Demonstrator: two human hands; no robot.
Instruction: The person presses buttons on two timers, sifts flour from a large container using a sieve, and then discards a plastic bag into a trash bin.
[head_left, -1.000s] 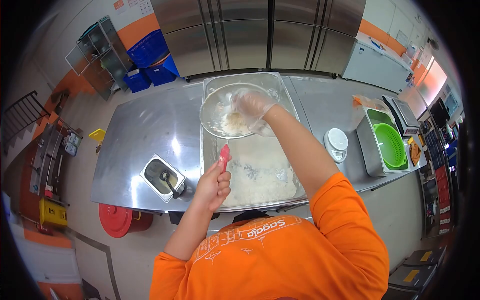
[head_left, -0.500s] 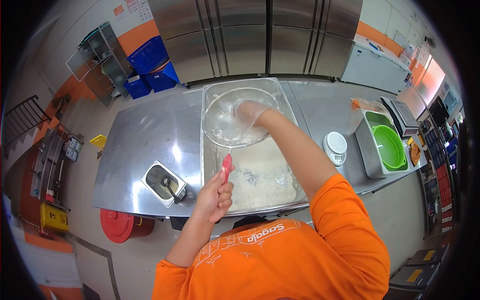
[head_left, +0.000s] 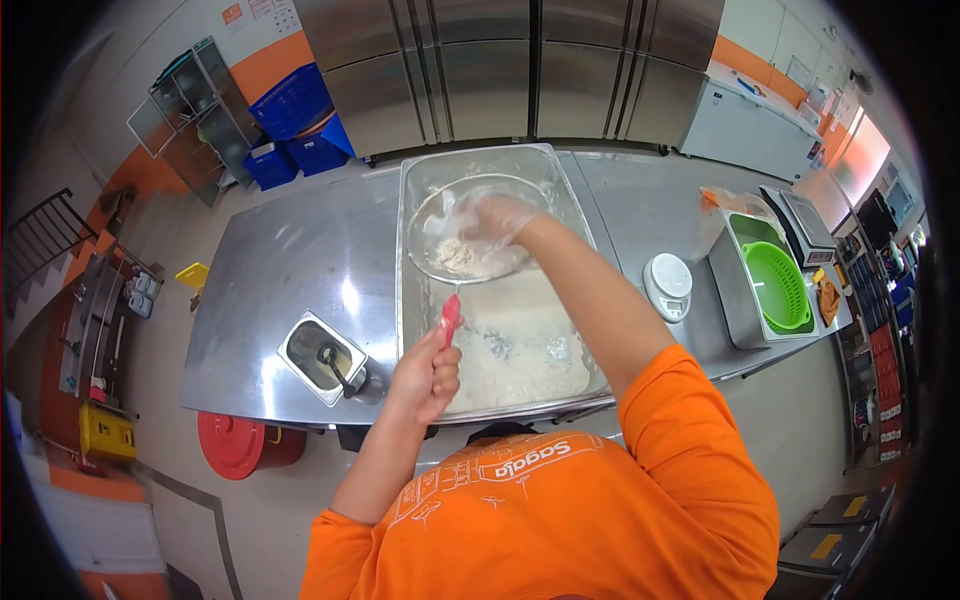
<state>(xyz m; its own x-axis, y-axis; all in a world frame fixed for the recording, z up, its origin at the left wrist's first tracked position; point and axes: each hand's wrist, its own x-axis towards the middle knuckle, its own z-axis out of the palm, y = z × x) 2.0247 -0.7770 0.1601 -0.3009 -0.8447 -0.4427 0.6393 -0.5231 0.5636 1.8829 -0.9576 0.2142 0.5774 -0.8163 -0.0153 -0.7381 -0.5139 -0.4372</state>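
My left hand (head_left: 425, 378) is wrapped round the red handle (head_left: 451, 314) of a large round sieve (head_left: 412, 238). The sieve is over the far part of a deep metal tray (head_left: 410, 325). Inside the sieve, my right hand (head_left: 495, 217) wears a clear plastic glove; motion blurs its fingers. A small heap of pale powder (head_left: 457, 256) lies in the mesh beside the glove. More of this off-white powder (head_left: 520, 375) covers the bottom of the tray under and nearer than the sieve.
Left of the tray, a small metal container (head_left: 306, 350) holds a dark-handled utensil (head_left: 335, 365) on the steel table (head_left: 270, 260). To the right stand a white kitchen scale (head_left: 668, 285), a metal bin with a green basket (head_left: 775, 285) and another scale (head_left: 805, 220).
My right hand has shifted within the sieve, and a powder heap now shows below it. The sieve and left hand sit slightly higher in view.
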